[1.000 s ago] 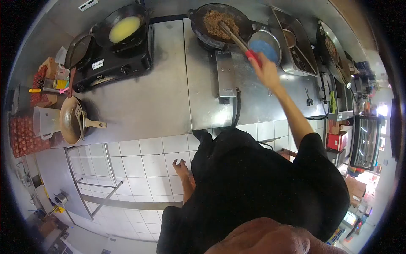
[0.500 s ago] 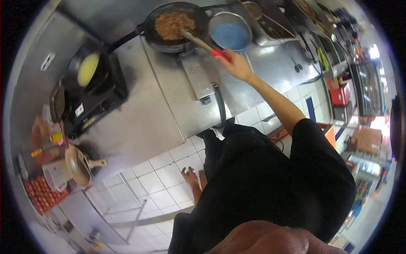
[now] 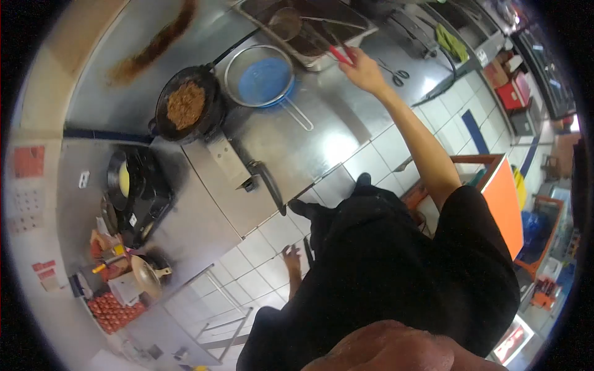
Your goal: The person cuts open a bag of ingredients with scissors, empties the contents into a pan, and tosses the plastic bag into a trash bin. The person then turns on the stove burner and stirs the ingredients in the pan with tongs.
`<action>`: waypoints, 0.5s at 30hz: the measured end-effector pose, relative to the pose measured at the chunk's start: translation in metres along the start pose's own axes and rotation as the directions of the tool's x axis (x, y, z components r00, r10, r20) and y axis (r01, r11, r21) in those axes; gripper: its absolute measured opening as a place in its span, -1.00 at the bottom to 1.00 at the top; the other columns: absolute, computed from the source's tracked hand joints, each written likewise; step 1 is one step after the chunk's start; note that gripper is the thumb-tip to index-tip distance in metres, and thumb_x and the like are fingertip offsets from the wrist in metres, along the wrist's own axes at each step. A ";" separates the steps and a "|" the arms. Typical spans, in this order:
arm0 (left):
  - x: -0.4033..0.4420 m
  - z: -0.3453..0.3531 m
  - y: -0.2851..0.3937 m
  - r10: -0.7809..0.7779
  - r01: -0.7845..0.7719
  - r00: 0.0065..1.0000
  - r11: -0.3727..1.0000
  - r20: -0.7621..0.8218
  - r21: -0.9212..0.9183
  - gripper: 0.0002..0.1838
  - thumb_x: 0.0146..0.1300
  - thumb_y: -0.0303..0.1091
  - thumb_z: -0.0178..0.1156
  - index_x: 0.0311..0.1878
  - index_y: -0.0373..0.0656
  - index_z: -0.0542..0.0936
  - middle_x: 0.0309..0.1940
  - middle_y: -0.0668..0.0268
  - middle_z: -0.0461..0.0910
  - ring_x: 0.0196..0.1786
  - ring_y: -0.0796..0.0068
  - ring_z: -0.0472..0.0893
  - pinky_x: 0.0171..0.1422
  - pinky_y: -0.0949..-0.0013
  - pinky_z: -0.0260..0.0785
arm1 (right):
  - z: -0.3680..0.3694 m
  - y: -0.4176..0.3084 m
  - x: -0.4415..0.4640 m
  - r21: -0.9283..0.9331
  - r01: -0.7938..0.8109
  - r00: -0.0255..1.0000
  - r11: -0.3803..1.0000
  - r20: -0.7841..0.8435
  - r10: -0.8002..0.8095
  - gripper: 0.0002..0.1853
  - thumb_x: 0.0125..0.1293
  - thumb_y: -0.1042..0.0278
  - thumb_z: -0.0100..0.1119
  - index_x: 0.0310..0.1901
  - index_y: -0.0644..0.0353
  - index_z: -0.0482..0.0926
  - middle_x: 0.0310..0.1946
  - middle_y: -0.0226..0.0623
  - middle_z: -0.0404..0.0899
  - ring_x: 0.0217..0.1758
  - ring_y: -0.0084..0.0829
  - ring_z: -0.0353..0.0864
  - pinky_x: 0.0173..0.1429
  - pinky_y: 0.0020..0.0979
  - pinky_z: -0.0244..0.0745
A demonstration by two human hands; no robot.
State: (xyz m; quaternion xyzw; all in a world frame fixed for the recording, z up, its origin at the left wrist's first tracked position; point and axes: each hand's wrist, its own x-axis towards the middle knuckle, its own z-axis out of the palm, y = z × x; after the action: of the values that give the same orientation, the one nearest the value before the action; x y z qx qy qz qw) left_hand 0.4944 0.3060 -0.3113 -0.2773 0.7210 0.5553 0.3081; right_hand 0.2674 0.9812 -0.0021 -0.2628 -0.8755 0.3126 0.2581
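Observation:
My right hand [image 3: 365,73] is closed round the red handle of a long cooking utensil [image 3: 338,54]. The utensil's far end is blurred over a metal fryer tray [image 3: 365,29], so its exact kind is unclear. In that tray lies a round strainer [image 3: 285,25]. Left of the hand, a black wok [image 3: 208,114] on a burner holds brown shredded food [image 3: 185,105]. Between wok and tray, a mesh sieve [image 3: 301,116] rests over a blue bowl [image 3: 265,80]. My left hand [image 3: 292,258] hangs low beside my body above the floor, fingers apart and holding nothing.
A black stove [image 3: 148,201] carries a pan with yellow contents [image 3: 124,179]. Beyond it are a light-coloured pan [image 3: 146,275] and egg trays [image 3: 117,312]. Scissors [image 3: 398,76] lie right of my right hand. A hose [image 3: 270,185] hangs over the counter edge. An orange cabinet [image 3: 501,204] stands at right.
My right hand has lifted the utensil out of the wok and carried it right to the fryer tray. The view has turned and shifted to the right. My left hand still hangs down.

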 end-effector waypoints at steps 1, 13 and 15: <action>0.021 0.013 -0.027 0.115 -0.120 0.985 0.992 0.127 0.036 -0.51 0.59 -0.17 0.29 0.36 -0.19 0.36 -0.16 0.11 0.79 -0.14 0.40 0.79 -0.27 0.45 0.55 | -0.003 0.012 0.011 -0.004 -0.044 0.991 0.999 0.125 0.044 -0.23 0.38 -0.02 0.36 0.47 0.36 0.47 0.13 0.21 0.74 0.20 0.07 0.78 0.28 -0.12 0.62; -0.004 0.244 0.082 0.270 -0.408 0.885 0.842 0.379 0.353 -0.50 0.59 -0.22 0.27 0.46 -0.15 0.40 -0.29 0.20 0.71 -0.26 0.45 0.64 -0.13 0.33 0.49 | -0.030 0.041 0.050 0.153 0.021 0.885 0.988 0.457 -0.090 -0.20 0.31 -0.18 0.39 0.39 0.25 0.48 0.05 0.20 0.75 0.17 0.19 0.75 0.26 0.06 0.65; -0.012 0.262 0.100 0.251 -0.414 0.880 0.821 0.403 0.393 -0.46 0.58 -0.21 0.29 0.49 -0.12 0.39 -0.27 0.18 0.70 -0.23 0.43 0.65 -0.10 0.31 0.51 | -0.039 0.045 0.042 0.219 0.085 0.860 0.972 0.476 -0.183 -0.20 0.34 -0.17 0.37 0.45 0.20 0.45 0.07 0.16 0.75 0.20 0.17 0.74 0.28 0.04 0.63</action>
State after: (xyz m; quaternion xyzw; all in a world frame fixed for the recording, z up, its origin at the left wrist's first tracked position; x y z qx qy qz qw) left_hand 0.4637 0.5843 -0.2896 0.0354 0.8080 0.4492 0.3796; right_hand 0.2741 1.0531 0.0051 -0.0866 -0.8945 0.4327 0.0713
